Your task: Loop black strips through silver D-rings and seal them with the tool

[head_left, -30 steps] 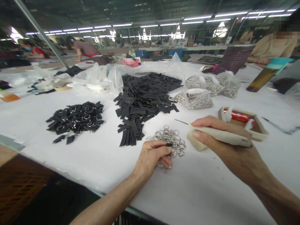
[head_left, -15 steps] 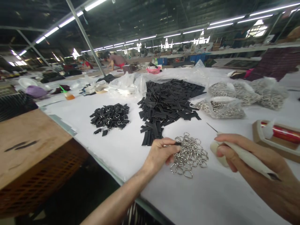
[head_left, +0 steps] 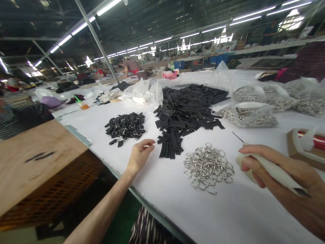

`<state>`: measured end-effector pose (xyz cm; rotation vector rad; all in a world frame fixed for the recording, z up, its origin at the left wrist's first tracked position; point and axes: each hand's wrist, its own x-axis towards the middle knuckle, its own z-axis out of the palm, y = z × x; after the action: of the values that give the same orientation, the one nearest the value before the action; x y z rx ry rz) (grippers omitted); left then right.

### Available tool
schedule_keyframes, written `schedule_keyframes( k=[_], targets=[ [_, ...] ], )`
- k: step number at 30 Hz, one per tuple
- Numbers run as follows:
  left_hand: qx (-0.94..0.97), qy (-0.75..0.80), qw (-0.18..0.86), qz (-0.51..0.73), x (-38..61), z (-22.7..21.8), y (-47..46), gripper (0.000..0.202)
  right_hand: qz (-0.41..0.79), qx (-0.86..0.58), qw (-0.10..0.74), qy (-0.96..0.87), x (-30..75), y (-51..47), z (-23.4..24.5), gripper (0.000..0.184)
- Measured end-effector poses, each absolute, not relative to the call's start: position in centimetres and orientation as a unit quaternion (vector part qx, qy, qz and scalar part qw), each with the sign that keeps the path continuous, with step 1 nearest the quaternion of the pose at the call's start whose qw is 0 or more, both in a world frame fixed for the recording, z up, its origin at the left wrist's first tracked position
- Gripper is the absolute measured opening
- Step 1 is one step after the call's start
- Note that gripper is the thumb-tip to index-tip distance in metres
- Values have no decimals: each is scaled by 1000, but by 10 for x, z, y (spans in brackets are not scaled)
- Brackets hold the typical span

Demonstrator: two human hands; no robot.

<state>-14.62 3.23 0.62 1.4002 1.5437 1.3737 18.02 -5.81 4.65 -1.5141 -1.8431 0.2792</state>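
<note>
My left hand (head_left: 140,154) hovers over the white table (head_left: 177,189), between a small heap of black strips fitted with rings (head_left: 125,127) and the big pile of plain black strips (head_left: 188,112). Its fingers are pinched together, and what they hold is too small to make out. My right hand (head_left: 289,179) is wrapped round a cream squeeze applicator (head_left: 266,167) with a thin needle tip pointing up and left. A loose heap of silver D-rings (head_left: 208,166) lies between the two hands.
Clear bags of metal rings (head_left: 251,115) lie beyond the applicator. A cardboard tray with a red tube (head_left: 304,144) sits at the right edge. A wooden board (head_left: 30,159) over an orange crate (head_left: 50,200) adjoins the table on the left. Other people work at distant tables.
My left hand has left the D-ring heap and swung left toward the small heap of ringed strips. The view has turned left. My right hand still holds the applicator.
</note>
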Motion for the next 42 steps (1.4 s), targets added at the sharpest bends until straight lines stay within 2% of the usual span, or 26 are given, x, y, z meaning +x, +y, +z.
schedule_keyframes(
  k=[4,6,10,17,19,24,30,35,42],
  targets=[
    [765,515,246,298,-125,-6,18,34,119,-578,360,-722,176,-58,48,23],
    [806,504,193,243,-119,-12,14,35,128,-576,356,-724,176,-58,47,22],
    [824,495,148,231,-113,-20,-1,30,143,-580,343,-725,178,-58,44,23],
    [742,572,223,270,-107,-1,-21,38,151,-567,324,-742,178,-59,41,22],
    [718,603,213,274,-106,6,-15,33,151,-570,321,-741,177,-58,41,21],
    [753,626,132,152,-93,4,5,18,149,-583,299,-740,176,-57,44,20],
    [721,658,181,119,-89,2,12,16,229,-592,244,-733,173,-53,41,16],
    [719,654,216,93,-97,15,8,18,317,-513,222,-766,155,-57,21,9],
    [729,643,215,93,-98,20,2,8,169,-478,130,-852,133,-65,11,23]
  ],
)
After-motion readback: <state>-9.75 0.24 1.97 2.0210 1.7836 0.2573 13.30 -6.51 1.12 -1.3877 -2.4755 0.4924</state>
